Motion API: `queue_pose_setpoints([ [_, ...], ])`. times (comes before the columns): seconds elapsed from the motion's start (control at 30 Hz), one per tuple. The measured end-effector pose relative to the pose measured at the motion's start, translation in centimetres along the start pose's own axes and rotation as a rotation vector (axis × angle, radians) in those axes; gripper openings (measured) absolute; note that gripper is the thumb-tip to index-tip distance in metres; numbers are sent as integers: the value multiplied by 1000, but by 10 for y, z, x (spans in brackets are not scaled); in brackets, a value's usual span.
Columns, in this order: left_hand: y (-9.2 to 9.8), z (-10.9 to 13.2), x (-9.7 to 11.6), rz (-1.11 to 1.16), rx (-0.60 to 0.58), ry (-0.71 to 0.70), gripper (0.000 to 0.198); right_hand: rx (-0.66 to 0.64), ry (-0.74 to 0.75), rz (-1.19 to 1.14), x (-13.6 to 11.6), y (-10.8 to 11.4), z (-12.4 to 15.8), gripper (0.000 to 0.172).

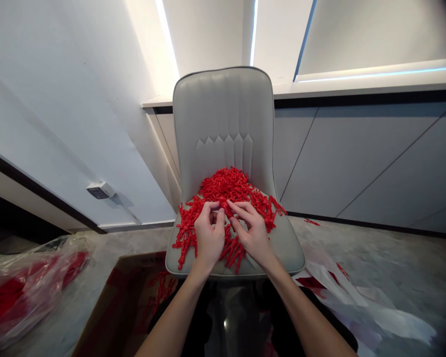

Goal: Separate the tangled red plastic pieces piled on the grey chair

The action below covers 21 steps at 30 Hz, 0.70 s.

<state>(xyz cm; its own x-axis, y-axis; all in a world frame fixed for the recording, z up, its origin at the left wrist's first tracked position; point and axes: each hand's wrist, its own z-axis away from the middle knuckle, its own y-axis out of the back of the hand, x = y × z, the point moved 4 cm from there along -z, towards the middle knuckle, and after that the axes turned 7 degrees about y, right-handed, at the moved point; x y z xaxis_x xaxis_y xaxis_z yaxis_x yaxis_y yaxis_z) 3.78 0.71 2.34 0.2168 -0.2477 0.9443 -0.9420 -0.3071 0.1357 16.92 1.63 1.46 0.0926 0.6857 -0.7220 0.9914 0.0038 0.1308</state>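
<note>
Careful now: your left hand (209, 235) and your right hand (251, 233) are both half-closed, fingers curled and tips meeting over a tangled heap of red branching plastic sprigs (223, 198). This view doesn't show whether either hand has a firm hold. The heap sits on the seat of a pale grey padded chair (223, 124), spilling close to its front edge. The branches look likely to snag, so a sharp tug could drag a clump along, and sprigs near the edge could slide off. By count, there are two hands, one chair, one brown cardboard box (96, 312), one clear plastic bag (33, 292), one white plastic bag (357, 292), and one loose red sprig (311, 222) on the grey stone floor (375, 248). The heap is too knotted to count.
</note>
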Motion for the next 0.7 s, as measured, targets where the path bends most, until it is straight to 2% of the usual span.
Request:
queue_pose_setpoints([
  [0.3, 2, -1, 0, -74, -16, -33, 16, -33, -57, -57, 3, -1, 3, 41],
  [0.57, 3, 0, 2, -162, 27, -108, 15, -36, -97, -107, 9, -2, 7, 41],
  [0.7, 6, -2, 0, -103, 38, -49, 19, -32, -112, -146, 10, -2, 8, 41],
])
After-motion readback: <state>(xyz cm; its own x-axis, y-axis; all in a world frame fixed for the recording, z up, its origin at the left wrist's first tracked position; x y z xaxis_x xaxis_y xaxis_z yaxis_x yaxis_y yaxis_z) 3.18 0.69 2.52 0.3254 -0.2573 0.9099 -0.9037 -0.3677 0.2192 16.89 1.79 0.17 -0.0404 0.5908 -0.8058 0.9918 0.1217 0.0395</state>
